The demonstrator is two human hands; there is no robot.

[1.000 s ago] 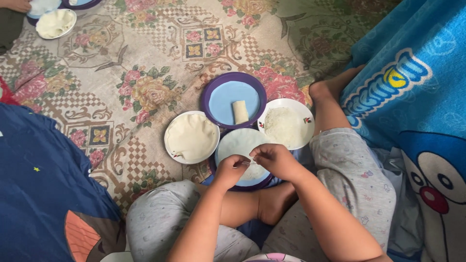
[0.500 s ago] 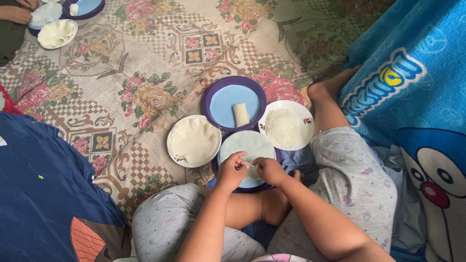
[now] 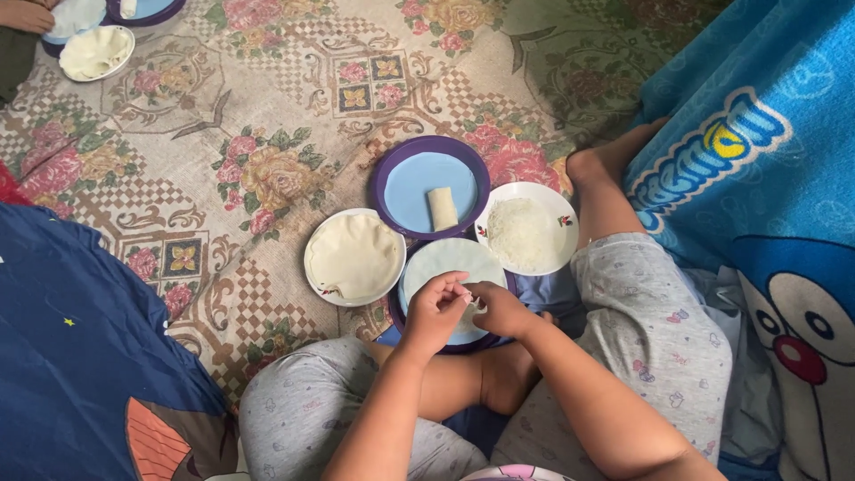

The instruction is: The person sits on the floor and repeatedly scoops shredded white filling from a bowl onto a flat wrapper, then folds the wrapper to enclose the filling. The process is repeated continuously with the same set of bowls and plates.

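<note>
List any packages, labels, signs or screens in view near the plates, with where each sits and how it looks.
No packages, labels, signs or screens.
Blue cartoon blanket: right of the plates, bright blue, with a printed character face and a yellow-and-white emblem.
Dark blue cloth: lower left, navy with small stars and an orange patch.

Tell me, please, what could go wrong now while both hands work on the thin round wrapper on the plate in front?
1. The left hand and right hand pinch the thin wrapper near its edge; it looks delicate and might tear.
2. The white plate of shredded filling sits right beside the person's knee; a leg movement could tip it.
3. All plates lie on the floor mat, so filling may spill onto it.
</note>
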